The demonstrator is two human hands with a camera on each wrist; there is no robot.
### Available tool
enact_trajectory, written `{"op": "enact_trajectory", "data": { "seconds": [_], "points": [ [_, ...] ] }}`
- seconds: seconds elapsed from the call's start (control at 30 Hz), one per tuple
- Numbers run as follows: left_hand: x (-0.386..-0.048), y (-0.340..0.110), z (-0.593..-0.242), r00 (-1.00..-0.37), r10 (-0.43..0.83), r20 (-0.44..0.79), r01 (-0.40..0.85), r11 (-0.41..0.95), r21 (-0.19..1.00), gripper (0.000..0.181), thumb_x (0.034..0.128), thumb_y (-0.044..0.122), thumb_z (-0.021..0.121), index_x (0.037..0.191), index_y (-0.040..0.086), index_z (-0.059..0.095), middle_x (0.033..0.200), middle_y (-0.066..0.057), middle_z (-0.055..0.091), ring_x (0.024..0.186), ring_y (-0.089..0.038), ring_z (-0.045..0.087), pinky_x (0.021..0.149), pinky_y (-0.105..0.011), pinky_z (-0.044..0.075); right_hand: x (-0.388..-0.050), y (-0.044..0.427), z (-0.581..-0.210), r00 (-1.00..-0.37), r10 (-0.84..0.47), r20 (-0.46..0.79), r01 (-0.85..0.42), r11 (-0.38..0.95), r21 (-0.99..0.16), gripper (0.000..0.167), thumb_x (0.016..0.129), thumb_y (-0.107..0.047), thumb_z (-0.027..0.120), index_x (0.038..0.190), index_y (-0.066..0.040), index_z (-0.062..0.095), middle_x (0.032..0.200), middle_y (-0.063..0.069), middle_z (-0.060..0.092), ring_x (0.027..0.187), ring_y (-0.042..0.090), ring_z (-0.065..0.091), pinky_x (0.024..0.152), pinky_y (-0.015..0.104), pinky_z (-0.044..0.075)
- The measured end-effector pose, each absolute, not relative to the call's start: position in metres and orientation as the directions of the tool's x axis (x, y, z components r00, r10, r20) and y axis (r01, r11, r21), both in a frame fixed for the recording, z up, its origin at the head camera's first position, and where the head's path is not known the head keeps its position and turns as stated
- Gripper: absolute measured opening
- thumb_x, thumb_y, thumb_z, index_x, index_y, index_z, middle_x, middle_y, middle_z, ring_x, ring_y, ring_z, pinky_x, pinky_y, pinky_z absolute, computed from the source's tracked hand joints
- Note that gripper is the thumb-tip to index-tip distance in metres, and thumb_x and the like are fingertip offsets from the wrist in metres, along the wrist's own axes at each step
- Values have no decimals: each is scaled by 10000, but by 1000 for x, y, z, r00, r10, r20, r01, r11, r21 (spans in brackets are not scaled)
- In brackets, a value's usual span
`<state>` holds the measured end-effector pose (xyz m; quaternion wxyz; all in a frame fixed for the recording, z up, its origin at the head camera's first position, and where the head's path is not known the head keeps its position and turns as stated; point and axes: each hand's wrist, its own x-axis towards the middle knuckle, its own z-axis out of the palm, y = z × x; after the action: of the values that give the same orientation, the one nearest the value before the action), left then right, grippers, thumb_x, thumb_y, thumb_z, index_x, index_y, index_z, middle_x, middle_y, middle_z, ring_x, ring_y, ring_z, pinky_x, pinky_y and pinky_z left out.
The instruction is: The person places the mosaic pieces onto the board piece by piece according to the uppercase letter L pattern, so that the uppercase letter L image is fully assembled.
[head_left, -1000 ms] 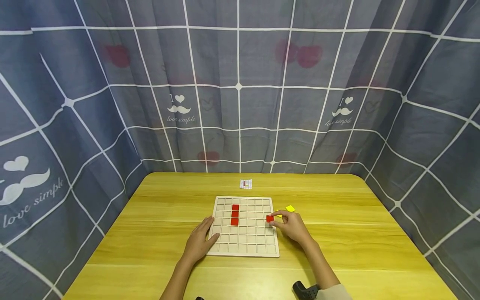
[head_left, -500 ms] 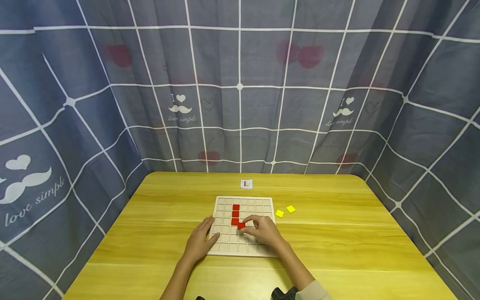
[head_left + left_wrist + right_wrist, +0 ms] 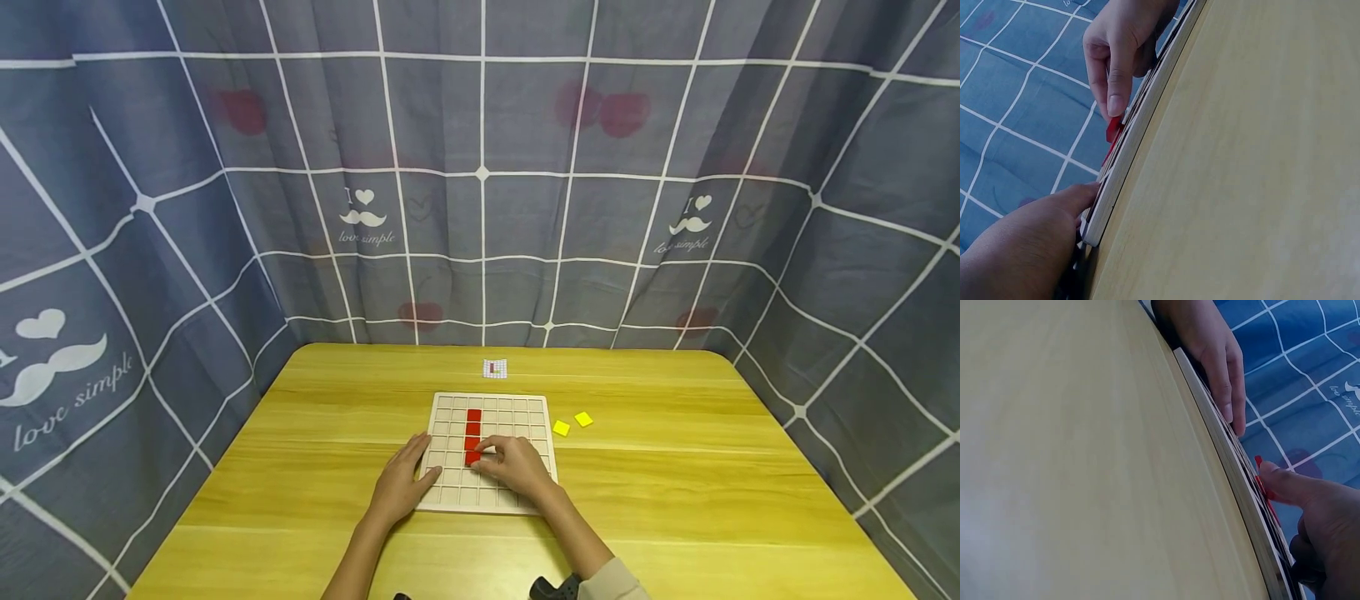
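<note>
A pale grid board (image 3: pixel 487 505) lies on the table, with a column of red square tiles (image 3: pixel 473 429) in its left-middle cells. My right hand (image 3: pixel 517 467) pinches one red square tile (image 3: pixel 1113 128) between thumb and fingertips, at the near end of that column. This tile stands slightly tilted above the board in the left wrist view; whether its lower edge touches the cell is hard to tell. On the board's left edge rests my left hand (image 3: pixel 397 483), its fingers extended and thumb over the near-left cells.
Two yellow square tiles (image 3: pixel 583 419) lie on the wooden table (image 3: pixel 675 483) just right of the board. Behind the board is a small printed grid card (image 3: pixel 495 368). A grey-blue checked curtain (image 3: pixel 480 208) surrounds the table's back and sides.
My right hand has carried the red tile from the board's right edge leftward to the near end of the red column. The left hand has stayed on the board's left edge.
</note>
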<state>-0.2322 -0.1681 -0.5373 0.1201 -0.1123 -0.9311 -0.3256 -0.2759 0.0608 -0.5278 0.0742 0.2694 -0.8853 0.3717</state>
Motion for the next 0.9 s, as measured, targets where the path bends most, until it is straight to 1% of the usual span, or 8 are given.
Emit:
{"op": "enact_trajectory", "data": {
  "seconds": [0.2, 0.37, 0.53, 0.9],
  "points": [
    [-233, -167, -536, -945, 133, 300, 292, 759, 582, 598, 874, 308, 626, 1359, 11, 442, 1403, -148, 408, 1293, -337, 347, 1031, -518, 292, -276, 60, -527, -844, -415, 340, -536, 610, -584, 262, 758, -404, 734, 937, -214, 714, 459, -139, 324, 417, -6, 214, 380, 181, 207],
    [-232, -167, -536, -945, 137, 297, 293, 759, 581, 598, 876, 308, 625, 1360, 11, 440, 1406, -145, 404, 1294, -336, 346, 1032, -518, 290, -275, 60, -528, -841, -417, 345, -541, 614, -575, 287, 754, -412, 732, 947, -202, 709, 477, -141, 337, 428, -1, 234, 382, 175, 228],
    [-232, -167, -536, -943, 139, 301, 298, 755, 584, 596, 875, 304, 627, 1358, 9, 442, 1405, -145, 406, 1295, -334, 346, 1032, -522, 287, -274, 60, -529, -833, -421, 360, -554, 622, -554, 288, 754, -422, 729, 953, -215, 704, 478, -149, 352, 427, -7, 253, 383, 176, 240],
    [-231, -168, -536, -942, 139, 307, 300, 759, 578, 587, 872, 298, 631, 1350, 7, 453, 1396, -147, 418, 1288, -336, 357, 1026, -521, 298, -274, 58, -532, -831, -415, 369, -555, 642, -529, 289, 755, -440, 721, 948, -225, 696, 452, -159, 301, 413, -10, 208, 376, 178, 224]
  ]
}}
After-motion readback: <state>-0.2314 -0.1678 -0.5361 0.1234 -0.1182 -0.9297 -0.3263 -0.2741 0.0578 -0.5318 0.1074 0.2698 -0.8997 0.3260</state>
